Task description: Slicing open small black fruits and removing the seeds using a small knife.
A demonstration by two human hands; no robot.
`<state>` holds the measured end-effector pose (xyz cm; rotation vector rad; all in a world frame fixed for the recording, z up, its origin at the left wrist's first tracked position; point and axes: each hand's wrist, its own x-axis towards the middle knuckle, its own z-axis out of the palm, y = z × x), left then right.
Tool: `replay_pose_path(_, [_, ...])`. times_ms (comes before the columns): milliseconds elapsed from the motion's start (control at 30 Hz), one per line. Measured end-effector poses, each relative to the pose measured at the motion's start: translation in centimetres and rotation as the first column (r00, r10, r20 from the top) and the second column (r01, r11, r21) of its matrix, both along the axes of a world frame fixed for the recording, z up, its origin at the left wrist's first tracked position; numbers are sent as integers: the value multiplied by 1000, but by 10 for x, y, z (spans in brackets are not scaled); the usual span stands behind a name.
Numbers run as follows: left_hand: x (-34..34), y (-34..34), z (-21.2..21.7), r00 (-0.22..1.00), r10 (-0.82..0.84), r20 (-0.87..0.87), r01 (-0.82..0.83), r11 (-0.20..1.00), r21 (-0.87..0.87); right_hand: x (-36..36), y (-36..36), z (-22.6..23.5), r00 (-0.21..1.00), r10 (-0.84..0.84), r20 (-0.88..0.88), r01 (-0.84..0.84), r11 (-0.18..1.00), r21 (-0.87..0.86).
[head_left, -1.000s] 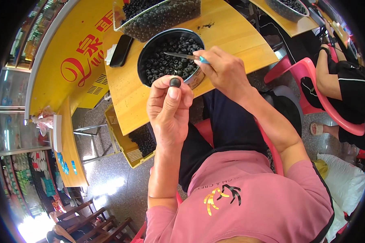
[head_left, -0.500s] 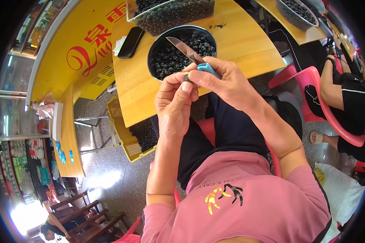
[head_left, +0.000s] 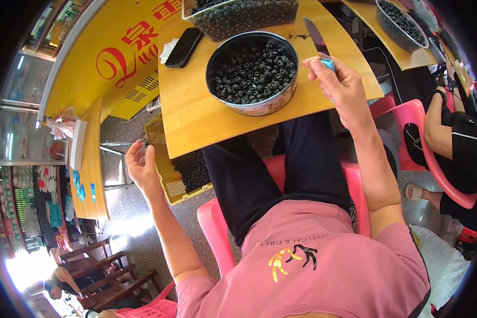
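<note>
My right hand (head_left: 342, 89) grips a knife (head_left: 317, 36) by its blue handle, blade pointing up and away, beside a round metal bowl (head_left: 259, 109) full of small black round fruits (head_left: 252, 69) on the wooden table (head_left: 196, 119). My left hand (head_left: 141, 167) is stretched out low to the left, off the table, above an open cardboard box (head_left: 165, 175) on the floor that holds dark scraps (head_left: 192, 170). Its fingertips pinch a small dark piece (head_left: 144, 142). I sit on a pink plastic chair (head_left: 217, 233).
A black phone (head_left: 183, 46) lies at the table's far left. A clear tray (head_left: 244, 16) of more black fruits stands behind the bowl. Another bowl (head_left: 403, 21) sits on a second table at upper right, where another person (head_left: 456, 138) sits on a pink chair.
My hands have come apart. The left hand swung down and left from the bowl to above the floor box with the dark piece; the right hand lifted the knife blade upward.
</note>
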<state>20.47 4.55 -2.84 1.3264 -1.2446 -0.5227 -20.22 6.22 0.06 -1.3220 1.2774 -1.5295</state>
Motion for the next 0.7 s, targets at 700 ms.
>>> replay_pose_path(700, [-214,-103,26,275,-747,605,735,570,369,-3,8,-6,1000,-18,-15,18,1000,2])
